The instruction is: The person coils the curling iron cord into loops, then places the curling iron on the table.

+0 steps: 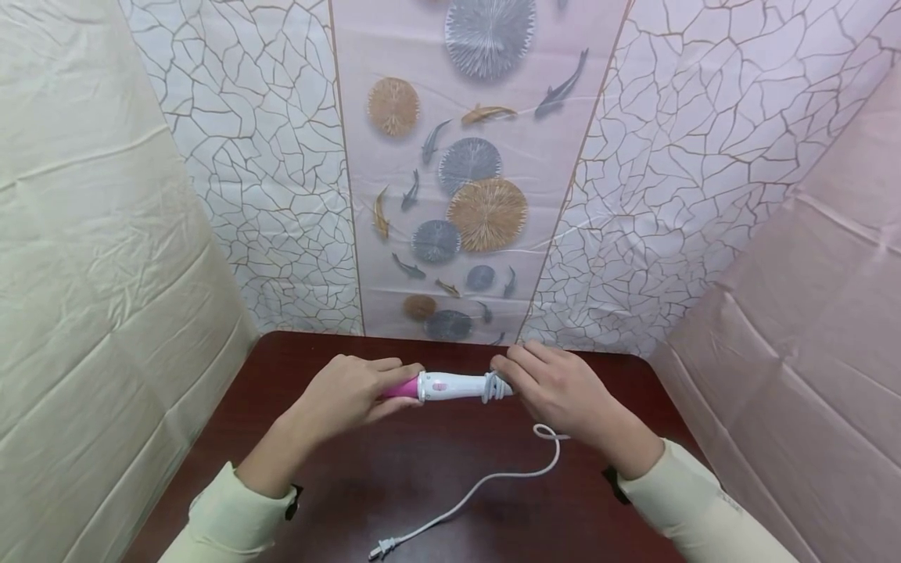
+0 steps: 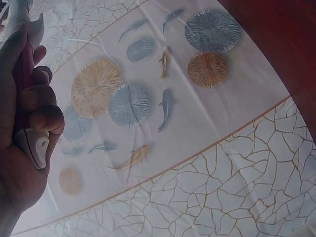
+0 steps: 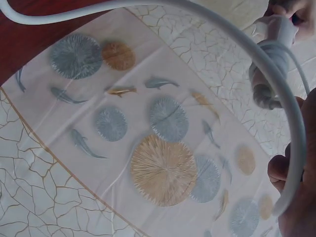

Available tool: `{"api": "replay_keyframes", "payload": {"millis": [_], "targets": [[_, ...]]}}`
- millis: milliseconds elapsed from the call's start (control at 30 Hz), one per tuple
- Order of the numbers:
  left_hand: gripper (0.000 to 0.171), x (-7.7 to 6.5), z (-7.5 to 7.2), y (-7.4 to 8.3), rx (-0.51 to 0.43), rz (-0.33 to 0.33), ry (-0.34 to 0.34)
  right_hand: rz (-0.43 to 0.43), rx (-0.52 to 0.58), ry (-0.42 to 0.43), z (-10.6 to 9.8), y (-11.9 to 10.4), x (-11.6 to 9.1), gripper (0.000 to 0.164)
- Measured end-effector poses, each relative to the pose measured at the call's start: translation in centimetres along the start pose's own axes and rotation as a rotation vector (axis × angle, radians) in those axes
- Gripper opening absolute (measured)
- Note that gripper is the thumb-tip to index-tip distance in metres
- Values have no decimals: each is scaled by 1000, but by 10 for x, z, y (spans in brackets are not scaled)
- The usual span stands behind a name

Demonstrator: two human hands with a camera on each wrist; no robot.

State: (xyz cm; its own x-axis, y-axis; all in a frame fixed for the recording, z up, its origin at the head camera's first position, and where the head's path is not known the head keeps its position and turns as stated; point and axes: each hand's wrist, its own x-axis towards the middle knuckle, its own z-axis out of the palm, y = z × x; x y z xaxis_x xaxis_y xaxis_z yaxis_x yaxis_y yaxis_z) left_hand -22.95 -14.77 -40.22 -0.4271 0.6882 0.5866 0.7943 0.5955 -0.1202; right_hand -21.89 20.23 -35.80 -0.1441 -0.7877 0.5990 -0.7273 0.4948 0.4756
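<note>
Styling iron (image 1: 454, 386) is held roughly crosswise over the desk (image 1: 422, 469); its pink end is gripped by the curled fingers of the left hand (image 1: 352, 391), and by the right hand (image 1: 563, 391), likewise curled, the cord (image 1: 507, 475) is held at the iron's white end. Wrapping is judged only part done: a few turns are seen round that end, while a long stretch is left loose on the iron's near side, tipped by the plug (image 1: 382, 549)
</note>
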Motion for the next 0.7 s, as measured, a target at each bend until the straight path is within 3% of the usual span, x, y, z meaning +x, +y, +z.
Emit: {"api": "replay_keyframes", "payload": {"millis": [267,700], "targets": [[42,0,-2,0,3,11,25,38,77,22,11,13,5,33],[44,-4,-3,2,10,35,55,168,349,-22,35,36,-4,44]]}}
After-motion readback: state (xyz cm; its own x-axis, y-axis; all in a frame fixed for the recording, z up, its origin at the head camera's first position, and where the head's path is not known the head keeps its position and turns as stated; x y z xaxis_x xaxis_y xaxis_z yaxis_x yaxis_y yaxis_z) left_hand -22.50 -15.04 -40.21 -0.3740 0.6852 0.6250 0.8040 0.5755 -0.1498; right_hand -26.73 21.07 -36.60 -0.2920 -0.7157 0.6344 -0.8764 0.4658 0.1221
